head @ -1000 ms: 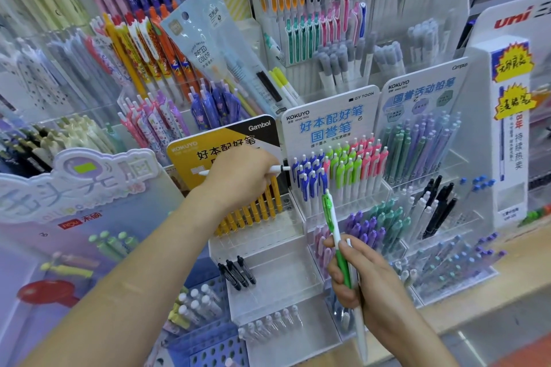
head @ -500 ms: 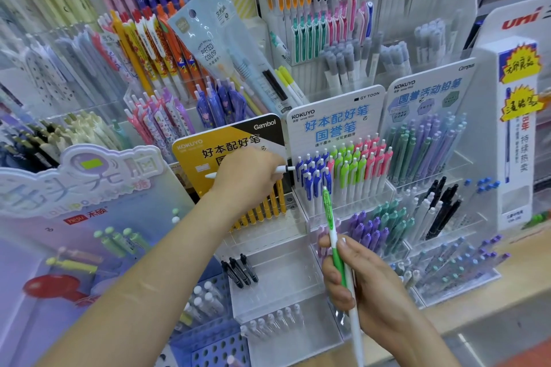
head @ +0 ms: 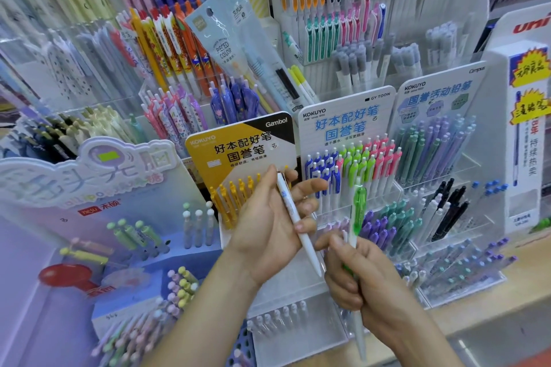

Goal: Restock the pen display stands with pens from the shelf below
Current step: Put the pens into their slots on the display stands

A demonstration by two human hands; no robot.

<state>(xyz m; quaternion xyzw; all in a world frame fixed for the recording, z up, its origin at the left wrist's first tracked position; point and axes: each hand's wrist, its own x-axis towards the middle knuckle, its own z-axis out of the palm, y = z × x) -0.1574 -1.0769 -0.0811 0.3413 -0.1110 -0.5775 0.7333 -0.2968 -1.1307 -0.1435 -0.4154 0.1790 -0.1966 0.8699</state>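
L hand [head: 268, 229], fingers curled, holds white pen [head: 293, 211], tip toward 5 o'clock. R hand [head: 368, 280], at its 4 o'clock, grips green pen [head: 357, 211] upright, maybe w/ a second.

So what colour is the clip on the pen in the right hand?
The clip is bright green, clearest in the head view.

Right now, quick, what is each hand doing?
Left hand: holding a white pen.
Right hand: gripping a green-clip pen, pointing up.
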